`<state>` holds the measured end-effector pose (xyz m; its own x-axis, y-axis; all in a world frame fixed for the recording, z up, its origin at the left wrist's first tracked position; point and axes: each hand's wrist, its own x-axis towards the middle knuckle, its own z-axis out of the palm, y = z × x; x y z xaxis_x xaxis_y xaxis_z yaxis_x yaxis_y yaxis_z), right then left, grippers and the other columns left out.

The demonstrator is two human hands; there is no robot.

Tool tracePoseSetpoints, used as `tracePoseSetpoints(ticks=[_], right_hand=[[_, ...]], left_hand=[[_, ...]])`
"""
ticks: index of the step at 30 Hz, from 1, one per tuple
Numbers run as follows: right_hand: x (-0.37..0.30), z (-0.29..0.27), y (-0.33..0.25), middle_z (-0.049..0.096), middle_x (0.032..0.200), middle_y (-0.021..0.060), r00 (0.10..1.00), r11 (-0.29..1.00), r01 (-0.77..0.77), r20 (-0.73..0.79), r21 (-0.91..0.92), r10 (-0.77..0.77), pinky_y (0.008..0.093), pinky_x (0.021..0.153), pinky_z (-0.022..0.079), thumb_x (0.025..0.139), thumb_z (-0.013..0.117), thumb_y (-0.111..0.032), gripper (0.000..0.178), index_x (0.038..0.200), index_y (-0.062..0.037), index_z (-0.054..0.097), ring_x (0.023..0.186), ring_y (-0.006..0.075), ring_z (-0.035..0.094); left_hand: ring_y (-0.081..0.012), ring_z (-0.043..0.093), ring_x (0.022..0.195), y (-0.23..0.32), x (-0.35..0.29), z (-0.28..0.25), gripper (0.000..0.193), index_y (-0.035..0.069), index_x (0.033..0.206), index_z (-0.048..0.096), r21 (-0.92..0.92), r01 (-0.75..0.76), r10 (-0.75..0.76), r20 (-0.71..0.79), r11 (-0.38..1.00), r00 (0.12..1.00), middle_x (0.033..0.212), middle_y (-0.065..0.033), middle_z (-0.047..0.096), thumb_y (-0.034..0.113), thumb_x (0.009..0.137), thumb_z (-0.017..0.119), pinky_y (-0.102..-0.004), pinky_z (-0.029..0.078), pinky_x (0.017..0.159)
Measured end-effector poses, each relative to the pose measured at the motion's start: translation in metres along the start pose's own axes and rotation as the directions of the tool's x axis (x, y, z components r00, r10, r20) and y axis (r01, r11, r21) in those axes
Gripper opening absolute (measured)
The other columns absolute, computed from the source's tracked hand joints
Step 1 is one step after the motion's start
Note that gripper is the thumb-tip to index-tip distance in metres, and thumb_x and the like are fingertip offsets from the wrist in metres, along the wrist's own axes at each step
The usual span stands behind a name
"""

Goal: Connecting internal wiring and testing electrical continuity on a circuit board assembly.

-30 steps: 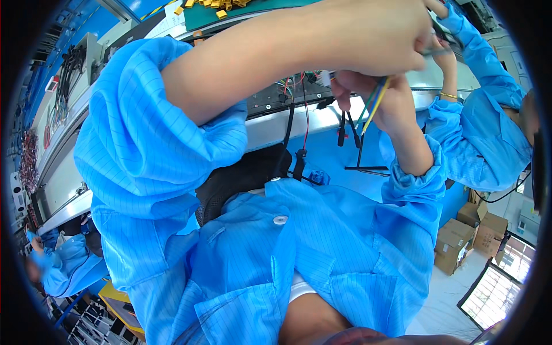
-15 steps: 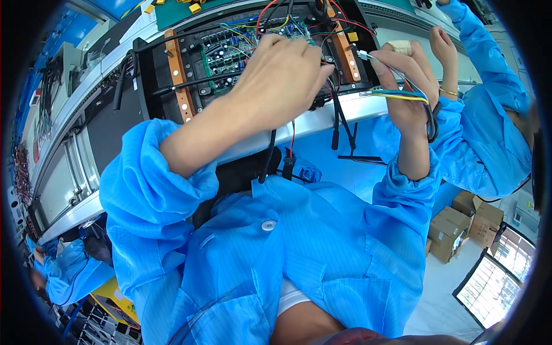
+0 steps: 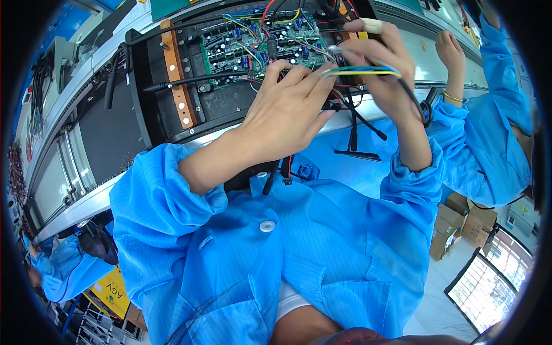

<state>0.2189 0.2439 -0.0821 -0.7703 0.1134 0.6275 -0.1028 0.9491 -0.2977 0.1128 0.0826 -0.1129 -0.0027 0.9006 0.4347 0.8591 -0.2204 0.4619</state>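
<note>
Two hands pinch a wire bundle [image 3: 359, 71] between them, above the circuit board [image 3: 259, 43].

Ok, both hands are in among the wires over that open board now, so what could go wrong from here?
1. The right hand holds a bundle of coloured wires pulled sideways; a hard tug might strain their ends.
2. The left hand lies across the green circuit board, so its fingers could knock parts or snag loose wires.
3. Black cables hang off the edge and might catch a sleeve.
</note>
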Motion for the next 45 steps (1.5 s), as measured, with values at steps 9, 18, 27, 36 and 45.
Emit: tracePoseSetpoints(ticks=[9, 18, 27, 36, 45], right_hand=[[-0.027, -0.011, -0.026, 0.063, 0.086, 0.0056, 0.888, 0.849, -0.457, 0.199, 0.266, 0.416, 0.0235, 0.063, 0.045, 0.073, 0.063, -0.001, 0.013, 0.086, -0.0012, 0.064, 0.068, 0.0149, 0.056], [-0.024, -0.028, -0.018, 0.061, 0.089, 0.0071, 0.746, 0.628, -0.665, 0.308, 0.404, 0.591, 0.0220, 0.070, 0.043, 0.078, 0.060, -0.006, 0.014, 0.090, 0.0010, 0.063, 0.076, 0.0149, 0.055], [-0.010, -0.031, 0.042, 0.055, 0.101, 0.0067, 0.943, 0.966, -0.225, 0.278, 0.126, 0.183, 0.0273, 0.081, 0.040, 0.074, 0.059, -0.004, 0.016, 0.089, 0.0010, 0.062, 0.083, 0.0175, 0.054], [0.002, 0.010, -0.014, 0.057, 0.085, 0.0032, 0.940, 0.934, -0.213, 0.322, 0.286, 0.116, 0.0264, 0.066, 0.042, 0.066, 0.059, 0.000, 0.016, 0.080, -0.0047, 0.063, 0.076, 0.0191, 0.053], [0.003, -0.007, 0.021, 0.055, 0.087, 0.0045, 0.835, 0.991, -0.132, 0.534, -0.033, 0.129, 0.0270, 0.071, 0.041, 0.069, 0.060, -0.003, 0.014, 0.083, -0.0039, 0.061, 0.075, 0.0192, 0.051]], left_hand=[[-0.0239, 0.050, 0.088, 0.005, -0.015, 0.020, 0.036, -0.006, 0.108, 0.047, -0.262, 0.102, -0.146, -0.155, 0.960, 0.977, 0.102, -0.0145, 0.055, 0.009, 0.077, 0.055, -0.0379, 0.030, 0.090], [-0.0242, 0.051, 0.084, 0.012, -0.014, 0.027, 0.039, -0.007, 0.109, 0.045, -0.065, -0.015, 0.001, -0.202, 0.998, 0.979, 0.098, -0.0163, 0.056, 0.008, 0.076, 0.056, -0.0373, 0.032, 0.086], [-0.0255, 0.049, 0.084, 0.023, 0.001, 0.039, 0.037, -0.008, 0.106, 0.047, -0.013, 0.151, -0.148, -0.287, 0.988, 0.947, 0.094, -0.0182, 0.054, 0.009, 0.075, 0.054, -0.0371, 0.033, 0.084], [-0.0280, 0.050, 0.083, 0.021, 0.009, 0.052, 0.037, -0.007, 0.106, 0.049, 0.253, 0.053, -0.001, -0.203, 0.966, 0.979, 0.095, -0.0193, 0.055, 0.012, 0.074, 0.050, -0.0379, 0.036, 0.084], [-0.0223, 0.049, 0.086, 0.015, 0.002, 0.055, 0.035, -0.002, 0.106, 0.052, 0.307, 0.019, 0.041, -0.186, 0.952, 0.982, 0.112, -0.0149, 0.053, 0.011, 0.073, 0.051, -0.0310, 0.037, 0.085]])
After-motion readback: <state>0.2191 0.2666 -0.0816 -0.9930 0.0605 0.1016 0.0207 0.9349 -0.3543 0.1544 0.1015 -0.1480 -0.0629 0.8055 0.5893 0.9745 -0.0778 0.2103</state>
